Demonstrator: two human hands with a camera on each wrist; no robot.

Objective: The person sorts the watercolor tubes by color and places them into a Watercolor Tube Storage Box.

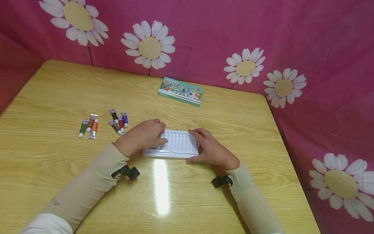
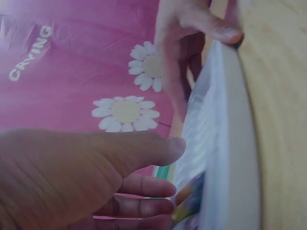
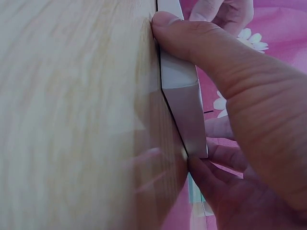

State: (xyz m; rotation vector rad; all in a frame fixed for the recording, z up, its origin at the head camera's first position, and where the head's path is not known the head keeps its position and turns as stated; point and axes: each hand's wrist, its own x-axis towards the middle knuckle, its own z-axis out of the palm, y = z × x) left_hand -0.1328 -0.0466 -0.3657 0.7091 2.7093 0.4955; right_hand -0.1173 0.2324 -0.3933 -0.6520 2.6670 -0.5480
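Note:
A white plastic tray (image 1: 181, 144) with a row of narrow slots lies on the table between both hands. My right hand (image 1: 211, 149) grips its right end, the thumb at the near edge and the fingers at the far edge. Over the tray's left part is my left hand (image 1: 143, 136), its fingertips down at the slots. Coloured paint tubes (image 2: 191, 199) lie in the tray below those fingertips in the left wrist view, where thumb and fingers stand apart. In the head view the hand hides most of that end.
On the table's left lie two loose groups of paint tubes, one with a green tube (image 1: 83, 128), the other with a blue tube (image 1: 124, 119). A green printed box (image 1: 180, 91) lies near the far edge. A pink flowered cloth (image 1: 198, 42) hangs behind the table (image 1: 222, 208).

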